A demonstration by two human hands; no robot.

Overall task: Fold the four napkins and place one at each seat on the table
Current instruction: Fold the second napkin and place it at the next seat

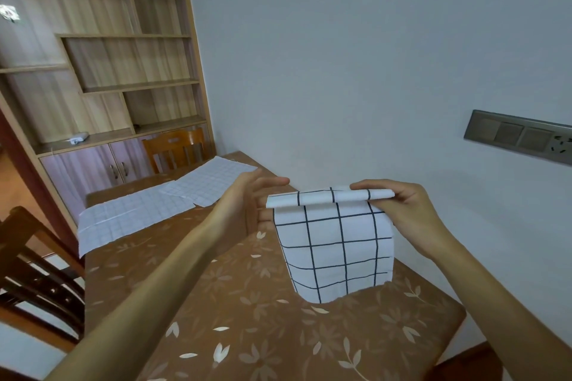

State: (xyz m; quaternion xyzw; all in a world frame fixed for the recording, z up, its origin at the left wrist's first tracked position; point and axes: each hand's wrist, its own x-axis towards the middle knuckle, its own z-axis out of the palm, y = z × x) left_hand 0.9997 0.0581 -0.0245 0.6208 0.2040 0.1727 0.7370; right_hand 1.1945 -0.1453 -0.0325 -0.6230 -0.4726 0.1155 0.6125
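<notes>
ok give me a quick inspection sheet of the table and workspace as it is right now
surface: table covered by a brown flowered cloth
job's things: black-grid napkin held up, top edge folded over, rest hanging toward the table; flat napkins spread and overlapping at the far left, count unclear
clutter: small white object on the shelf unit's counter
hands: right hand pinches the folded top edge; left hand at the napkin's left end, fingers straight, no grip visible
cables: nothing seen
surroundings: wooden shelf unit; orange-brown chair at the far end; dark chair at left; switch panel on the wall
</notes>
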